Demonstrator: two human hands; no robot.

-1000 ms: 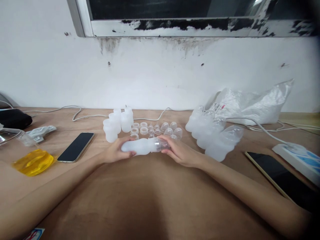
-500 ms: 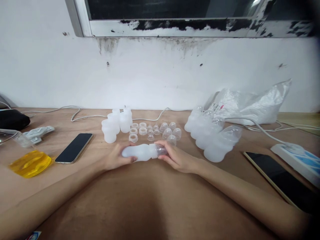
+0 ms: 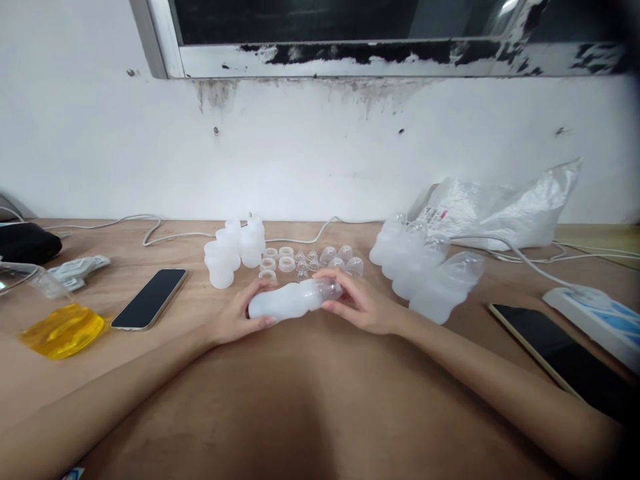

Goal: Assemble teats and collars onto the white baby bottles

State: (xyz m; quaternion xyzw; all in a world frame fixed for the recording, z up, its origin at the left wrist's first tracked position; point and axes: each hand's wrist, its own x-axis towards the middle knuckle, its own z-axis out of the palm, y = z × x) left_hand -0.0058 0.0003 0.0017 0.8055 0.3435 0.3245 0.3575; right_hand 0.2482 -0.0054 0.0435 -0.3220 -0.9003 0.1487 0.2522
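A frosted white baby bottle (image 3: 283, 302) lies sideways above the table, its clear cap (image 3: 326, 291) pointing right. My left hand (image 3: 241, 313) is wrapped round the base end of the bottle. At the other end, my right hand (image 3: 361, 303) grips the clear cap between thumb and fingers. Just behind the bottle are several white collar rings (image 3: 287, 262), small clear nipples (image 3: 313, 259) and clear dome caps (image 3: 345, 253). Open bottle bodies (image 3: 219, 265) stand behind my left hand. Capped bottles (image 3: 434, 293) stand in a group beyond my right hand.
On the left are a phone (image 3: 150, 299), a container of yellow liquid (image 3: 65, 330) and a black pouch (image 3: 27, 243). On the right lie another phone (image 3: 555, 353), a power strip (image 3: 595, 323) and a plastic bag (image 3: 500, 210). A white cable (image 3: 320, 233) runs along the wall.
The bottle has shifted slightly right and its capped end now tilts upward. My right hand has moved a little right and up, its fingers further along the cap.
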